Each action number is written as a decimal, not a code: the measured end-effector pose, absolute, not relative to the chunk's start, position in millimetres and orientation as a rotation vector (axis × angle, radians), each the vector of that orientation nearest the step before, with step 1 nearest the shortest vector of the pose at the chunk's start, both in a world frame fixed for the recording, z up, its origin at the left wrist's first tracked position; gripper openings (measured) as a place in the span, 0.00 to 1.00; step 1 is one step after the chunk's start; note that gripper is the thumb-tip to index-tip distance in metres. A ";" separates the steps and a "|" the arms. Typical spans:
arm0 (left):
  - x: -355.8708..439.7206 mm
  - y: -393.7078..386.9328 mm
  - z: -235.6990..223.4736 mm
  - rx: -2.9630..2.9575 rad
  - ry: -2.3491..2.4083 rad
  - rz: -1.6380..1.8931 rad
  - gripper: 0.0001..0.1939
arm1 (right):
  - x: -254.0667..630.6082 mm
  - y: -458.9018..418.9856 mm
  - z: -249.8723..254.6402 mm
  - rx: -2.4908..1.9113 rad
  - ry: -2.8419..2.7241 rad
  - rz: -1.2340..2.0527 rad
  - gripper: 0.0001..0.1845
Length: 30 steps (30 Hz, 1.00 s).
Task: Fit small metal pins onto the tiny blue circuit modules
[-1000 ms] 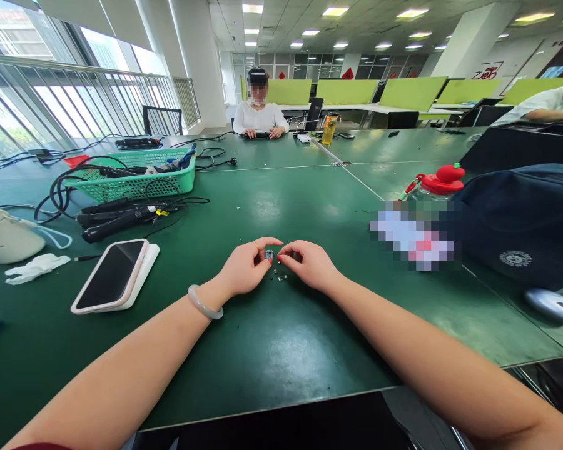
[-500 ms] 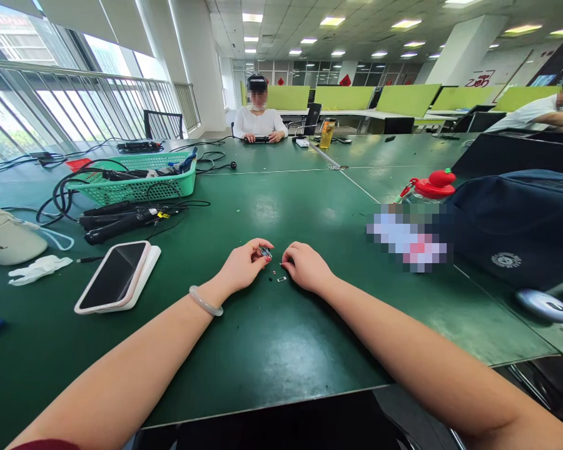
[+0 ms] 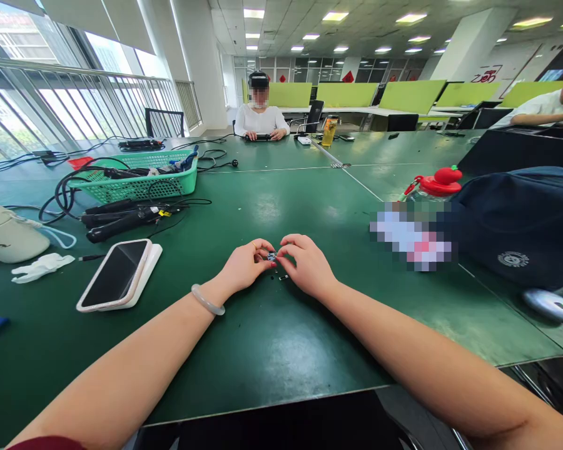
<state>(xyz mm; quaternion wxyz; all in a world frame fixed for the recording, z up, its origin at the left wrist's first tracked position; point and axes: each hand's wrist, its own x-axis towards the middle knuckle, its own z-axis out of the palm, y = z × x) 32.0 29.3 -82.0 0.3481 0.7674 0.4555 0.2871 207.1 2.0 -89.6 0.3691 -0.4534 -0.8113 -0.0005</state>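
My left hand, with a pale bangle on its wrist, pinches a tiny part that looks like a small circuit board between thumb and fingers. From the other side my right hand meets it, its curled thumb and fingers closed at the part's right edge. Whether the right fingertips also hold a smaller piece is too small to make out. Just below the hands, a small dark rectangular piece with white ends lies on the green table, beside a tiny black bit.
To the left lie a phone on a white case, a crumpled tissue, black cable-wired devices and a green basket. On the right are a red-lidded bottle and a dark blue bag. A person sits opposite.
My right hand has risen slightly and moved its fingertips to the part in my left hand. The left hand has shifted a little right. The view has tilted slightly.
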 end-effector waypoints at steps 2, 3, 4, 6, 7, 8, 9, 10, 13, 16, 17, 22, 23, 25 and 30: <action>33.5 28.0 -81.0 1.981 1.141 0.732 0.13 | 206.8 2.2 -90.2 -1.138 -2.125 -0.044 0.06; 34.0 27.4 -80.6 1.979 1.122 0.727 0.12 | 206.7 2.4 -90.2 -1.136 -2.147 -0.065 0.07; 34.4 27.0 -80.2 1.977 1.106 0.722 0.12 | 206.7 2.4 -89.9 -1.140 -2.169 -0.085 0.08; 34.6 26.7 -79.9 1.974 1.089 0.718 0.12 | 206.5 2.1 -88.4 -1.154 -2.213 -0.125 0.09; 34.5 26.8 -80.0 1.973 1.087 0.717 0.11 | 206.4 1.8 -87.5 -1.161 -2.233 -0.142 0.10; 34.4 27.1 -80.2 1.973 1.085 0.715 0.11 | 206.4 1.5 -86.6 -1.165 -2.247 -0.158 0.10; 34.2 27.5 -80.6 1.974 1.084 0.716 0.12 | 206.4 1.2 -85.8 -1.165 -2.254 -0.174 0.10; 34.0 27.9 -80.9 1.976 1.083 0.719 0.12 | 206.5 1.0 -85.3 -1.164 -2.257 -0.185 0.10; 33.8 28.6 -81.8 1.972 1.071 0.730 0.12 | 206.9 0.6 -84.8 -1.161 -2.248 -0.188 0.10; 33.6 28.8 -82.4 1.945 1.055 0.730 0.12 | 207.2 0.7 -85.4 -1.151 -2.229 -0.161 0.10; 33.4 29.0 -82.7 1.933 1.049 0.732 0.12 | 207.3 0.9 -85.8 -1.145 -2.222 -0.154 0.09; 32.0 30.6 -84.0 1.942 1.046 0.755 0.13 | 208.4 1.7 -87.9 -1.102 -2.216 -0.160 0.07; 31.8 30.8 -84.0 1.951 1.049 0.750 0.13 | 208.7 1.8 -88.3 -1.096 -2.217 -0.163 0.07; 31.7 30.8 -83.6 1.955 1.050 0.735 0.13 | 209.3 2.1 -89.0 -1.096 -2.213 -0.159 0.06; 31.8 31.1 -82.7 1.964 1.088 0.738 0.13 | 210.5 2.1 -87.9 -1.123 -2.212 -0.133 0.06</action>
